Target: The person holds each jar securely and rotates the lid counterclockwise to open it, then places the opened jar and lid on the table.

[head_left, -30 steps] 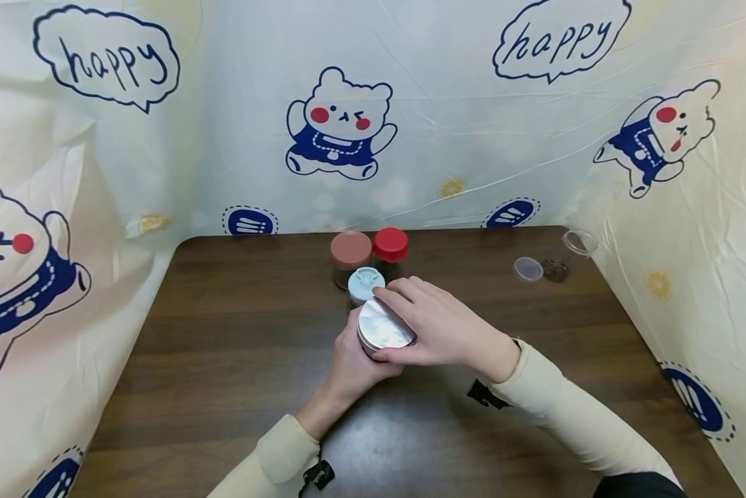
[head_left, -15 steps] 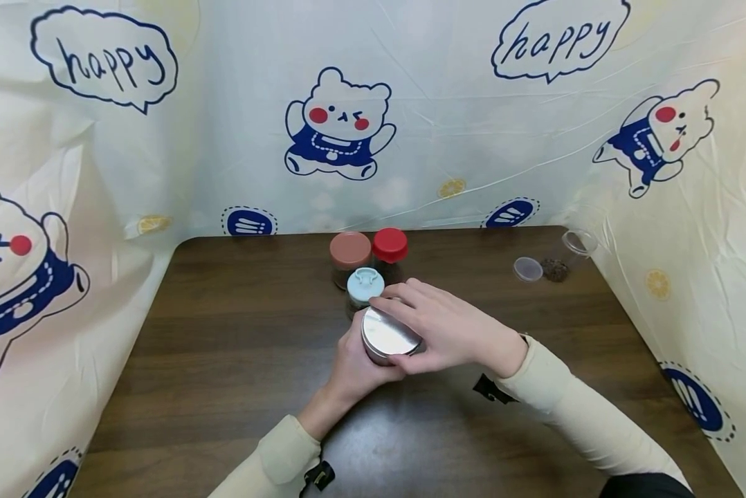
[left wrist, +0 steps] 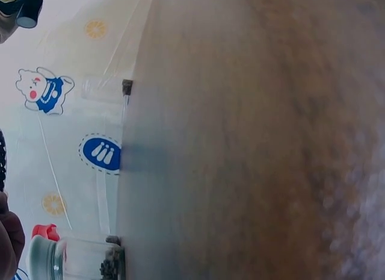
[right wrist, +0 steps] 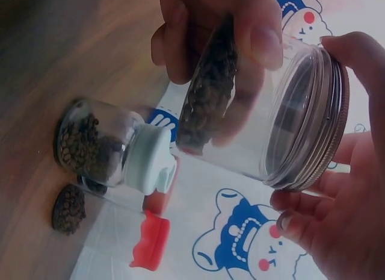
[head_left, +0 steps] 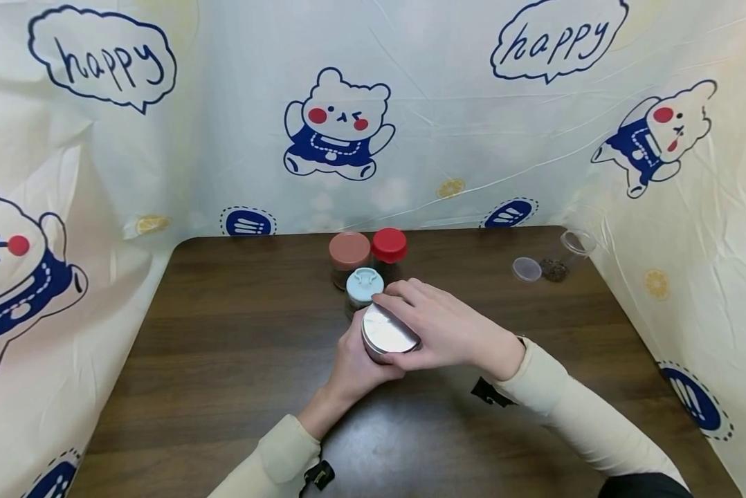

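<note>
A clear jar (right wrist: 258, 135) with dark beans at its bottom is held up off the table, its silver metal lid (head_left: 384, 330) facing the head camera. My left hand (head_left: 357, 360) grips the jar's body from the side; in the right wrist view its fingers (right wrist: 261, 42) wrap round the glass. My right hand (head_left: 441, 325) pinches the lid's rim between thumb and fingers, and the lid sits over the jar's mouth. Just beyond stands a smaller bean jar with a light blue flip lid (head_left: 365, 282). In the left wrist view the left hand barely shows.
Behind the blue-lidded jar stand a jar with a dull red lid (head_left: 349, 250) and one with a bright red lid (head_left: 389, 245). At the table's back right a clear container (head_left: 577, 246) lies tipped, beside dark contents (head_left: 555, 270) and a small translucent lid (head_left: 526, 269).
Jar and right hand have shifted slightly toward the body and right since a second ago, baring more of the blue-lidded jar. Over the last half second the right hand has moved slightly back on the lid.
</note>
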Available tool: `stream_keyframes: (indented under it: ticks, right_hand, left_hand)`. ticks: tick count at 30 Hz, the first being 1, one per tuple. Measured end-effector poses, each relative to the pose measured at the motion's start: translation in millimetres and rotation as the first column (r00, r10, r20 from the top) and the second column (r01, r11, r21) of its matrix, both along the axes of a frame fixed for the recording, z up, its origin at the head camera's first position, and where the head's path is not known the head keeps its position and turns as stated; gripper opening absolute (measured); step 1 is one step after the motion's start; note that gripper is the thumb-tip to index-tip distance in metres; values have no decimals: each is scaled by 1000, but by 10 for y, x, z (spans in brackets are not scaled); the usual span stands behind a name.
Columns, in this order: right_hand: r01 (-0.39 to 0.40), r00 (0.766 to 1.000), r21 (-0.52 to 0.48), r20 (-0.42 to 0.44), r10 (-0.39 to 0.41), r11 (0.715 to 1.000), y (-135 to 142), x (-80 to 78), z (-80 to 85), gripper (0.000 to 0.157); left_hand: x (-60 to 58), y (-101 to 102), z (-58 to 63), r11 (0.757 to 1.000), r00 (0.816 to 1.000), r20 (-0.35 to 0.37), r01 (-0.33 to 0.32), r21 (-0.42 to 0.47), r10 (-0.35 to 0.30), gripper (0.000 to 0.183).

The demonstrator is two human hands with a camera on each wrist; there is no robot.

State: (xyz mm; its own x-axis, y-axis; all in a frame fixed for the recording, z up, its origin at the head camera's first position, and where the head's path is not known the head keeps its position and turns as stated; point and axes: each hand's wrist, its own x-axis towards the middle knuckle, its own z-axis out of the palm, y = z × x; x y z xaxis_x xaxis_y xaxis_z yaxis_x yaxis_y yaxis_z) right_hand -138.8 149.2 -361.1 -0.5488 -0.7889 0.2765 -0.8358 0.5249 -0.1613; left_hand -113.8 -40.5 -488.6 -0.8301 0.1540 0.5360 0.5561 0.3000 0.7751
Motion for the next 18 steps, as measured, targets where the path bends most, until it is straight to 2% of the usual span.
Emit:
stream_keyframes:
  ticks: [7, 12, 16, 18]
  right_hand:
    - [-84, 996, -17, -7, 84, 996, 13, -37, 8, 73]
    - [-128, 992, -23, 3, 128, 992, 37, -60, 13, 72]
    - [-152, 988, -14, 21, 152, 988, 64, -71, 13, 73]
    - [-145, 989, -8, 19, 145, 989, 67, -68, 9, 73]
  left_hand:
    - [-1, -25, -8, 999, 999, -13, 34, -1, -34, 94]
    - [4, -35, -3, 997, 997, 15, 81, -4, -81, 93]
    - [11, -37, -1, 993, 993, 20, 115, -4, -115, 93]
    - [9, -32, -9, 994, 994, 2, 107, -3, -107, 93]
